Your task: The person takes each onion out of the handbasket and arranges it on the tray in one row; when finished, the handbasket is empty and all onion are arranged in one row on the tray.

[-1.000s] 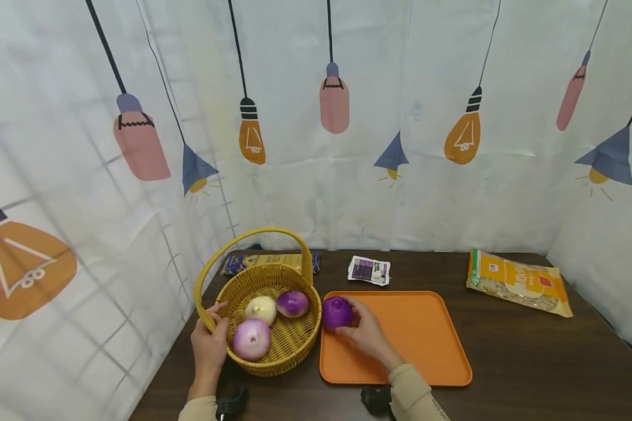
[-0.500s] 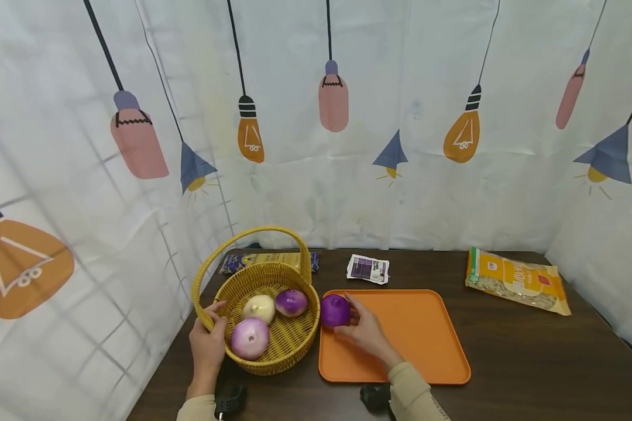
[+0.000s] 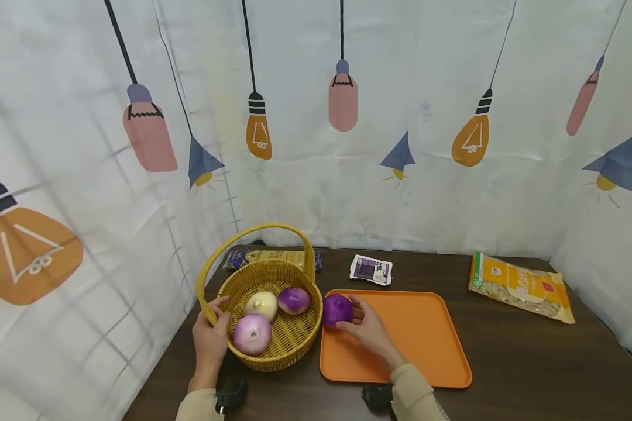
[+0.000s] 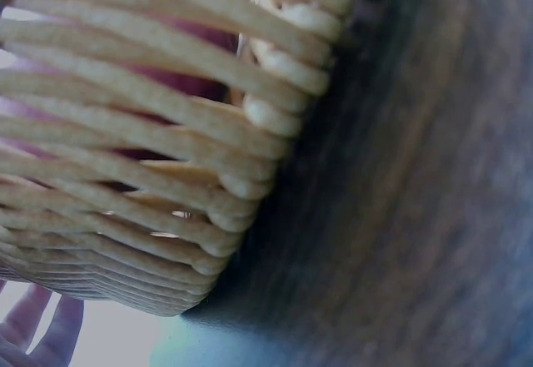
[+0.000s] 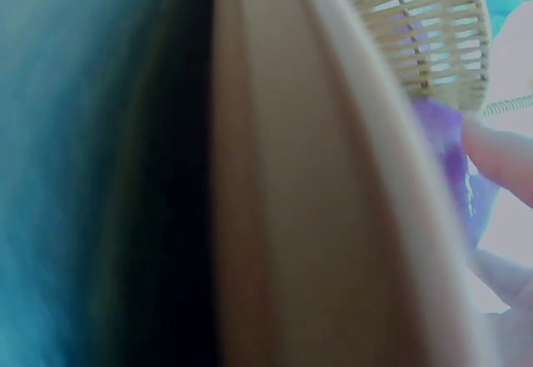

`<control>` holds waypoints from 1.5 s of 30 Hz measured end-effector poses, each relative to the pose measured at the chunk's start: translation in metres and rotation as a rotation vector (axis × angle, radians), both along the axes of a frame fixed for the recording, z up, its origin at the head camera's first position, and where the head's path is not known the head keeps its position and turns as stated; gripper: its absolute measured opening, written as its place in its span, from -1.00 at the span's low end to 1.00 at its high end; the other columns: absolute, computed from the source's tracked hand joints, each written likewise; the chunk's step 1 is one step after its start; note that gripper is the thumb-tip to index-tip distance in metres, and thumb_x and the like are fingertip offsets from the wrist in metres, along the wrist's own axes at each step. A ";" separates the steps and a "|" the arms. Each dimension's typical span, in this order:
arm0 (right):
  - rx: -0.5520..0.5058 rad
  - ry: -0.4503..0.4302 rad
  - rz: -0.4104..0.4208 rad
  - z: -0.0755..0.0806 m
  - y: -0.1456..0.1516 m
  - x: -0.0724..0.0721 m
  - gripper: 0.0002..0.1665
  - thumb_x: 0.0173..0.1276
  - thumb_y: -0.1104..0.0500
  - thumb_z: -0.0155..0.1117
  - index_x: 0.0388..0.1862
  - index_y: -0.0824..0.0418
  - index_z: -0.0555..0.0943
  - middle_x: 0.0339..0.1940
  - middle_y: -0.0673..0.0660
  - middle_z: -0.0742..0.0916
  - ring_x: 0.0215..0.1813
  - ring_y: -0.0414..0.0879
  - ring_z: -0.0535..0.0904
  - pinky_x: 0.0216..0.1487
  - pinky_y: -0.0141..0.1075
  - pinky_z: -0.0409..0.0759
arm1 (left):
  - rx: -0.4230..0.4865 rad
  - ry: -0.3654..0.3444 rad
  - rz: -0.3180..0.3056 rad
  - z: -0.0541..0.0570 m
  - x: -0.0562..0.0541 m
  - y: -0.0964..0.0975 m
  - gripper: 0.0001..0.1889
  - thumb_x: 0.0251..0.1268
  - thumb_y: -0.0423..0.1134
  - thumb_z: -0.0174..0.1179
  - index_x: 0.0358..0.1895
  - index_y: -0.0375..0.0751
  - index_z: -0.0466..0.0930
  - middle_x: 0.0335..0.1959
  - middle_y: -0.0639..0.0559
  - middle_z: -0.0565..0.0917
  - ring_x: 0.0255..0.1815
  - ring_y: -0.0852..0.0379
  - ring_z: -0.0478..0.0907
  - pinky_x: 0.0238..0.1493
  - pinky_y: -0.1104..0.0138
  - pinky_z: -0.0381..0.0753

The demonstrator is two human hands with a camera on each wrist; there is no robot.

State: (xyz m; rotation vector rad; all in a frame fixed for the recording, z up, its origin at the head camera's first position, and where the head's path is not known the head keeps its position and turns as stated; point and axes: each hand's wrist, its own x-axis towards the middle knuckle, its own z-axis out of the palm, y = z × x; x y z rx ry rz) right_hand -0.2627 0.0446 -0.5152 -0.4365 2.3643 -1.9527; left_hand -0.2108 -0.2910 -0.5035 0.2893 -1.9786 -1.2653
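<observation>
A yellow woven basket [image 3: 274, 365] with a tall arched handle stands at the left of the table. Inside lie a pale purple onion [image 3: 251, 334], a white onion [image 3: 261, 304] and a darker purple onion [image 3: 294, 300]. My left hand [image 3: 210, 339] grips the basket's left side where the handle meets the rim. My right hand [image 3: 371, 333] holds a deep purple onion [image 3: 337, 310] between thumb and fingers, over the left edge of an orange tray [image 3: 416, 339] and beside the basket's right wall. In the right wrist view that onion [image 5: 454, 146] shows just below the basket.
A small white and purple packet [image 3: 371, 269] lies behind the tray. An orange and yellow bag [image 3: 521, 286] is at the right of the dark table [image 3: 521, 362]. Behind the basket lies a blue and yellow packet [image 3: 242, 258]. A patterned curtain [image 3: 442, 204] hangs around the back.
The head view has tilted and shifted slightly. Both hands, the basket and the held onion stay almost where they were.
</observation>
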 end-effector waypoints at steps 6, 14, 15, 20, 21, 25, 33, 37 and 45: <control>0.017 -0.006 -0.082 0.004 0.007 -0.004 -0.29 0.27 0.14 0.40 0.34 0.35 0.41 0.27 0.41 0.52 0.17 0.28 0.55 0.01 -0.05 0.61 | 0.003 0.001 0.005 0.002 0.000 0.001 -0.83 0.20 -0.52 0.14 -0.51 -0.33 0.40 -0.05 -0.06 0.72 -0.31 0.15 0.45 -0.30 0.46 0.27; 0.041 0.086 -0.210 0.027 0.009 0.003 -0.50 0.33 0.10 0.34 0.23 0.15 0.55 0.22 0.21 0.61 0.13 0.19 0.55 -0.02 -0.07 0.59 | 0.018 -0.001 0.003 0.002 0.000 0.001 -0.81 0.18 -0.52 0.15 -0.53 -0.29 0.39 -0.06 -0.06 0.73 -0.36 0.20 0.41 -0.32 0.44 0.27; 0.033 0.096 -0.213 0.031 0.009 0.004 -0.52 0.33 0.11 0.34 0.22 0.14 0.56 0.21 0.20 0.61 0.12 0.18 0.55 0.00 -0.07 0.58 | 0.021 -0.003 0.006 0.001 0.001 0.001 -0.81 0.18 -0.52 0.16 -0.53 -0.29 0.39 -0.06 -0.05 0.73 -0.35 0.20 0.42 -0.32 0.44 0.27; -0.016 0.120 -0.219 0.049 0.004 0.014 -0.59 0.33 0.16 0.34 0.15 0.14 0.60 0.14 0.13 0.66 0.05 0.07 0.55 0.02 -0.15 0.55 | 0.023 -0.006 -0.005 0.001 0.000 0.001 -0.83 0.18 -0.51 0.16 -0.51 -0.34 0.40 -0.06 -0.06 0.72 -0.38 0.19 0.40 -0.32 0.44 0.27; -0.030 0.122 -0.214 0.053 0.002 0.017 -0.61 0.32 0.17 0.35 0.14 0.13 0.61 0.13 0.11 0.67 0.03 0.06 0.55 0.02 -0.17 0.55 | 0.023 -0.005 -0.010 0.001 0.000 0.002 -0.84 0.19 -0.51 0.16 -0.51 -0.35 0.41 -0.05 -0.07 0.72 -0.36 0.19 0.40 -0.29 0.44 0.27; -0.092 0.151 -0.152 0.064 -0.011 0.028 -0.65 0.31 0.23 0.34 0.09 0.15 0.63 0.07 0.13 0.70 0.02 0.06 0.58 0.01 -0.25 0.56 | 0.023 0.000 -0.007 0.002 0.000 0.002 -0.84 0.18 -0.52 0.16 -0.51 -0.35 0.41 -0.05 -0.07 0.72 -0.26 0.14 0.45 -0.25 0.46 0.27; -0.122 0.142 0.001 0.061 -0.051 0.037 -0.58 0.31 0.20 0.35 0.14 0.23 0.57 0.03 0.30 0.67 0.05 0.13 0.60 -0.04 -0.33 0.59 | 0.029 0.002 0.006 0.002 0.002 0.001 -0.83 0.18 -0.52 0.16 -0.51 -0.33 0.41 -0.05 -0.06 0.72 -0.33 0.21 0.43 -0.35 0.47 0.28; -0.144 0.112 0.069 0.059 -0.069 0.036 -0.49 0.32 0.16 0.35 0.22 0.26 0.51 0.15 0.30 0.62 0.13 0.22 0.57 -0.01 -0.31 0.61 | 0.028 -0.004 0.011 0.002 0.003 0.001 -0.84 0.19 -0.52 0.16 -0.50 -0.34 0.41 -0.05 -0.07 0.72 -0.30 0.22 0.45 -0.34 0.48 0.29; -0.130 0.131 0.103 0.064 -0.094 0.037 -0.47 0.27 0.19 0.39 0.19 0.31 0.53 0.07 0.32 0.64 0.07 0.25 0.58 -0.03 -0.26 0.61 | 0.033 -0.009 0.006 0.001 0.001 0.002 -0.85 0.20 -0.51 0.14 -0.49 -0.36 0.41 -0.04 -0.06 0.72 -0.20 0.17 0.48 -0.23 0.49 0.29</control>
